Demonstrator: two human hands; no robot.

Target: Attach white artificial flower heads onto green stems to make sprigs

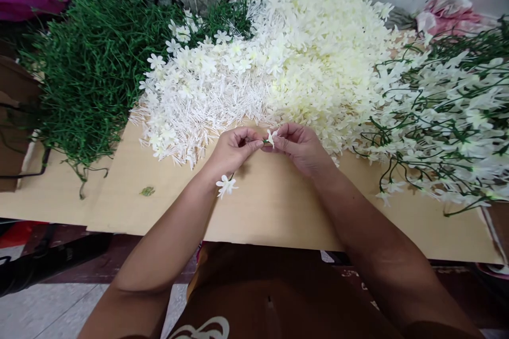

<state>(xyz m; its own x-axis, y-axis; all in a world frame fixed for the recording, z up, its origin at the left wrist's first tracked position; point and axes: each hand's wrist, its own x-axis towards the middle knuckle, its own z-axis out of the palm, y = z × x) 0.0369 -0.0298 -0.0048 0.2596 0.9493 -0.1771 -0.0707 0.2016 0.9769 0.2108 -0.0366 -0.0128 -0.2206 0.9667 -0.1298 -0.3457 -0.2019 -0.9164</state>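
Observation:
Both hands meet over the cardboard sheet, just in front of the flower heap. My left hand pinches a green stem whose tip shows between thumb and forefinger. A white flower on this stem hangs below that hand, beside the wrist. My right hand holds a small white flower by its petals, and this flower touches the tip of the green stem. Most of the stem is hidden by the left hand.
Green stems are heaped at the left. Loose white and yellowish flowers make a large pile behind the hands. White flowers on green stems lie at the right. A small green scrap rests on the cardboard, left of the arms.

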